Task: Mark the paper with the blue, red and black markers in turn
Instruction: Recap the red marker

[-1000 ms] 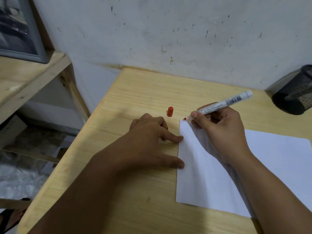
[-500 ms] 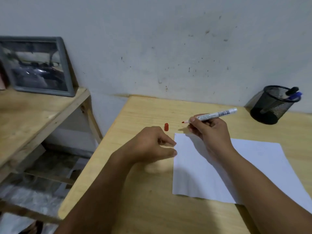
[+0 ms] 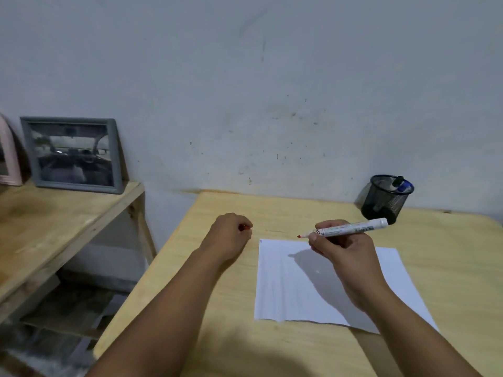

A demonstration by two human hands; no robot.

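Note:
A white sheet of paper (image 3: 294, 284) lies on the wooden desk (image 3: 299, 210), with small marks at its top left corner. My right hand (image 3: 343, 248) holds the uncapped red marker (image 3: 351, 229) above the paper's top edge, red tip pointing left. To the left of the paper, my left hand (image 3: 231, 235) is closed around the red cap (image 3: 243, 227), of which only a sliver shows between the fingers. The black mesh pen holder (image 3: 386, 198) at the back right contains a blue-capped marker (image 3: 404, 188) and a black-capped one.
A lower wooden shelf (image 3: 54, 221) stands to the left of the desk and carries a grey picture frame (image 3: 73, 155) and a pink frame. A wall rises right behind the desk. Clutter lies on the floor under the shelf.
My right hand lifted the red marker off the paper's corner and moved right. My left hand left the paper's edge and closed on the red cap. The view tilted up.

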